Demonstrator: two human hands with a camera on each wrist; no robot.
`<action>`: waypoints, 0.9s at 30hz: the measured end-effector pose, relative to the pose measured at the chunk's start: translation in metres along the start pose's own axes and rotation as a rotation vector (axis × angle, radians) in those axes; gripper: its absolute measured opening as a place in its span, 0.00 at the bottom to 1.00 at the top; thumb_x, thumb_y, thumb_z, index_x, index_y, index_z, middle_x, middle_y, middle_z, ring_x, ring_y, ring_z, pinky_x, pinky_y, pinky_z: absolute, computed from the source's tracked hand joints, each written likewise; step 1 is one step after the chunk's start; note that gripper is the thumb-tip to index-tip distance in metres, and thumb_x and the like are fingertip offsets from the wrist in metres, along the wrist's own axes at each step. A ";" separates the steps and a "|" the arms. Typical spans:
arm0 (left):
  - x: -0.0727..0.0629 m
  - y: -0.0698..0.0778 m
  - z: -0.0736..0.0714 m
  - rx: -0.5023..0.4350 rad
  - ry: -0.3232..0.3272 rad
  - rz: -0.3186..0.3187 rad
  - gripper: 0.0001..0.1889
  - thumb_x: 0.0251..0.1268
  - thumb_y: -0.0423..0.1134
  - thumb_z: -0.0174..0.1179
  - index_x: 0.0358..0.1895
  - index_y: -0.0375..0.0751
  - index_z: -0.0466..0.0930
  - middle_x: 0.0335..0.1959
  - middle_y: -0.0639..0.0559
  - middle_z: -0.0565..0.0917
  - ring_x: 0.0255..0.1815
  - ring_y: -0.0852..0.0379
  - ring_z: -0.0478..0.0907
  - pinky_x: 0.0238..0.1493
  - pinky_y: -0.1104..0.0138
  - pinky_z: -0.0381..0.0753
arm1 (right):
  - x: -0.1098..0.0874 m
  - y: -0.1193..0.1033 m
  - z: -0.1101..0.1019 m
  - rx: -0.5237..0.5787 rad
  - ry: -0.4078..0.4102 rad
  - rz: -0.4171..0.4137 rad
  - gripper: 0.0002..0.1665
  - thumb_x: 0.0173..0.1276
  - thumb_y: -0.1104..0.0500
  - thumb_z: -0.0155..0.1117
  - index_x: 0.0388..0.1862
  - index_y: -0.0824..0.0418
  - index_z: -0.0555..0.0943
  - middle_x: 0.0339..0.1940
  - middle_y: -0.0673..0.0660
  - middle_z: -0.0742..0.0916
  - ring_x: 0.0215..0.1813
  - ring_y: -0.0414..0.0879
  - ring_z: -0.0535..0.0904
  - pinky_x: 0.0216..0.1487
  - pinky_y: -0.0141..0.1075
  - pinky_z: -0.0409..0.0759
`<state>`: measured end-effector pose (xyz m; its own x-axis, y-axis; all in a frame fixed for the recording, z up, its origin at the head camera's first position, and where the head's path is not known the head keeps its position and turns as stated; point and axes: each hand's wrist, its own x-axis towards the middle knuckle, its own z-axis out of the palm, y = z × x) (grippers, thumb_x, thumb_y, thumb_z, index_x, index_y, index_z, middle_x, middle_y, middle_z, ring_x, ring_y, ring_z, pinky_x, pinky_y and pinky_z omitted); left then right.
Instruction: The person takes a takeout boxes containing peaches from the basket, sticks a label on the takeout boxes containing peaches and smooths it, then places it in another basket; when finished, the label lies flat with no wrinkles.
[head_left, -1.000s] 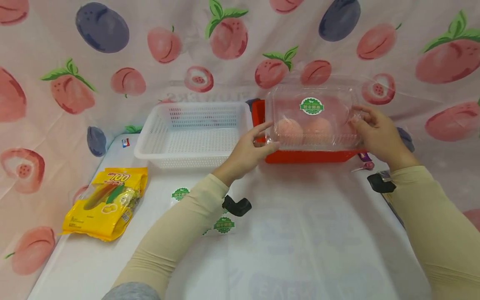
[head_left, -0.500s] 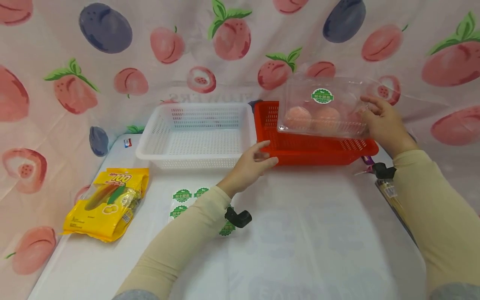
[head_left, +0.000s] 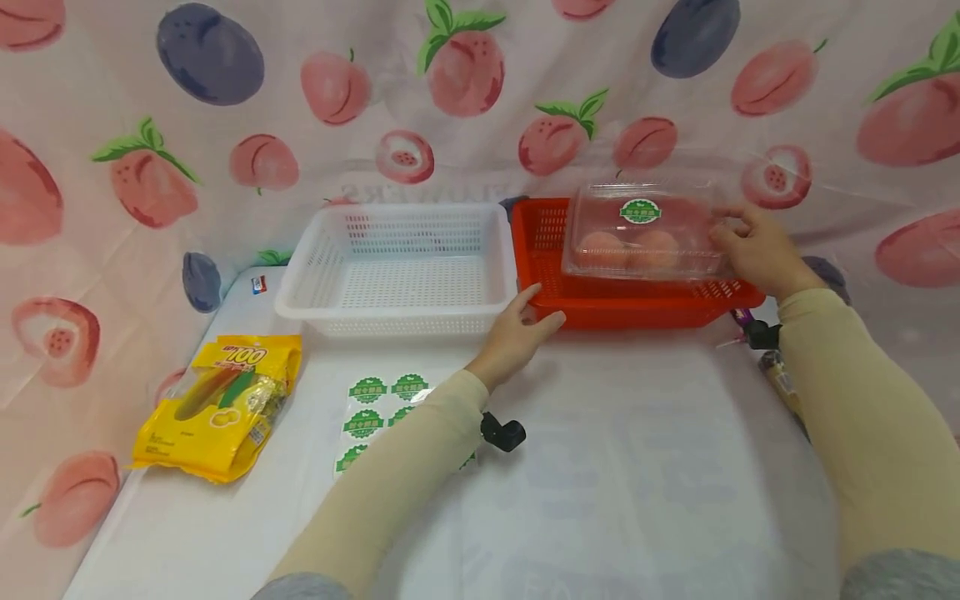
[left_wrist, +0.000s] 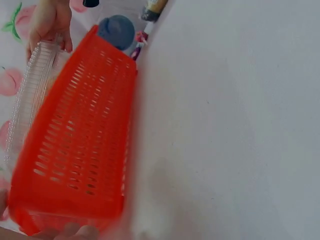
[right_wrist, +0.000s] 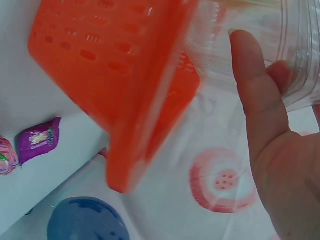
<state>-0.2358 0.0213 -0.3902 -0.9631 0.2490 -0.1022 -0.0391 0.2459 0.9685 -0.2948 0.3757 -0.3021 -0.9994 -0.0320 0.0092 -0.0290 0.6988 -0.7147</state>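
Observation:
In the head view, my right hand grips the right end of a clear plastic clamshell box. Inside are pinkish round fruits that look like peaches, and a green round sticker marks the lid. The box overlaps the red perforated basket and is tilted toward me. The right wrist view shows my thumb along the box's end. My left hand is at the basket's front left corner, thumb and fingers spread; its fingertips overlap the basket's end in the left wrist view.
A white perforated basket stands left of the red one. A sticker sheet lies partly under my left sleeve. The yellow snack bag is at the left. A purple wrapped candy lies near the red basket's right end.
My left hand lets go of the box's left end and shifts to the red basket's corner. My right hand carries the box up and right, then lowers it toward the red basket.

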 end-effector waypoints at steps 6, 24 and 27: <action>0.011 0.001 0.004 0.013 0.063 -0.004 0.37 0.68 0.57 0.62 0.78 0.57 0.60 0.53 0.48 0.76 0.53 0.53 0.73 0.51 0.60 0.80 | 0.010 0.007 0.004 -0.048 -0.039 -0.018 0.38 0.81 0.45 0.43 0.79 0.66 0.55 0.66 0.78 0.70 0.65 0.73 0.68 0.63 0.63 0.71; 0.021 0.009 0.017 0.009 0.158 -0.039 0.32 0.73 0.48 0.59 0.77 0.55 0.61 0.74 0.49 0.67 0.64 0.48 0.72 0.59 0.59 0.79 | 0.020 0.020 0.010 -0.015 -0.210 0.161 0.54 0.72 0.29 0.48 0.83 0.55 0.44 0.72 0.72 0.62 0.64 0.69 0.63 0.58 0.54 0.79; 0.022 0.008 0.017 -0.003 0.157 -0.039 0.32 0.73 0.48 0.59 0.77 0.56 0.61 0.74 0.49 0.66 0.66 0.48 0.72 0.59 0.59 0.79 | 0.021 0.019 0.012 -0.026 -0.231 0.170 0.56 0.71 0.28 0.51 0.83 0.54 0.42 0.73 0.73 0.59 0.65 0.70 0.61 0.56 0.53 0.80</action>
<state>-0.2532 0.0443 -0.3887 -0.9906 0.0899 -0.1035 -0.0781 0.2498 0.9651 -0.3161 0.3799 -0.3235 -0.9598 -0.0722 -0.2712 0.1358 0.7262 -0.6739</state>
